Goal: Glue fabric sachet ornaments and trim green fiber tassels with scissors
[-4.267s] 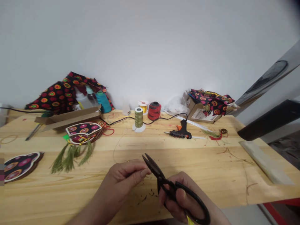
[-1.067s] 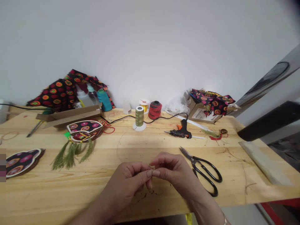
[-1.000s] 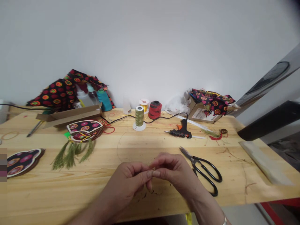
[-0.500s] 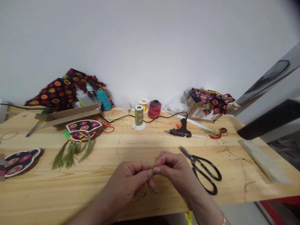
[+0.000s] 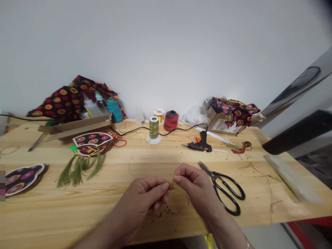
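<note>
on the wooden counter point(image 5: 52, 214), at the far left edge, lies a flat patterned fabric shape point(image 5: 24, 176). further in, a second patterned shape point(image 5: 92, 142) rests with green tassels point(image 5: 77, 169) fanned out toward the near side. behind it sits a shallow cardboard tray point(image 5: 75, 127), backed by a heap of dotted cloth point(image 5: 64, 100) and a teal spool point(image 5: 114, 110).

near the middle, a green thread spool point(image 5: 154, 128) stands upright, with a yellow spool point(image 5: 158, 116) and a red spool point(image 5: 171, 121) just behind it by the wall.

at the near edge the left hand point(image 5: 145, 200) is curled, thumb and forefinger pressed together. the right hand point(image 5: 194, 188) mirrors it, its fingertips almost touching those of the left. between the two pinches runs what seems to be a fine thread point(image 5: 173, 182), too thin to make out clearly; both hands are closed on it, just above the counter.

just right of the right hand, black scissors point(image 5: 223, 188) lie flat with the blades nearly closed and pointing away, untouched. beyond them a black glue gun point(image 5: 201, 145) lies on its side with its cord trailing left. at the back right a small cardboard box point(image 5: 224, 126) holds more dotted cloth.
</note>
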The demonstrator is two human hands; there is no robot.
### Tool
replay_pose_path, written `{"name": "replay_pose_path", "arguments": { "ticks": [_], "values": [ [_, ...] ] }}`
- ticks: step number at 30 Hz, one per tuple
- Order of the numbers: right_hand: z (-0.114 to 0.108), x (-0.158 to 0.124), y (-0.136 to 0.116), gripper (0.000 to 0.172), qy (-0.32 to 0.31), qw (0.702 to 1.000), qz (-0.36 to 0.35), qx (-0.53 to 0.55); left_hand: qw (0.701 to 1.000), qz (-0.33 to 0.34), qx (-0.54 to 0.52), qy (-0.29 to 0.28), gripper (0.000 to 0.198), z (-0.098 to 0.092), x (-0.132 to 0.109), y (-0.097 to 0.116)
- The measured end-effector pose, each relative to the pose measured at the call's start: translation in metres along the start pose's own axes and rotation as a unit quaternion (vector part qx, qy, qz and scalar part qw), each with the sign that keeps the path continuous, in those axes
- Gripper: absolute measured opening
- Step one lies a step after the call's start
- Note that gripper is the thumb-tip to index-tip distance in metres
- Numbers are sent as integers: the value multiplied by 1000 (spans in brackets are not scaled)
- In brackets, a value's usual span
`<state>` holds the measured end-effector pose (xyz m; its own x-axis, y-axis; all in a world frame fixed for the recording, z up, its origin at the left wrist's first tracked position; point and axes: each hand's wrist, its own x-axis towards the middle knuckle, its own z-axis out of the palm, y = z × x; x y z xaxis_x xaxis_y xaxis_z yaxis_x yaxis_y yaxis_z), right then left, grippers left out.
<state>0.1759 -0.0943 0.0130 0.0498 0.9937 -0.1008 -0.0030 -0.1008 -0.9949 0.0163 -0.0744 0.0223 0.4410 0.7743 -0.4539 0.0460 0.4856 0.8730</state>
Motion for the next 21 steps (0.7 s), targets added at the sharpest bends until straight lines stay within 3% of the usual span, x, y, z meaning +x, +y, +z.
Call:
{"name": "replay_pose_path", "arguments": {
  "ticks": [11, 21],
  "values": [
    [-7, 1, -2, 16, 42, 999, -27, -5, 997, -7, 68, 22, 22, -1, 0, 0],
    [-25, 3, 5, 19, 109, 993, -29, -23, 961, 103, 251, 48, 23, -9, 1, 1]
  ]
}}
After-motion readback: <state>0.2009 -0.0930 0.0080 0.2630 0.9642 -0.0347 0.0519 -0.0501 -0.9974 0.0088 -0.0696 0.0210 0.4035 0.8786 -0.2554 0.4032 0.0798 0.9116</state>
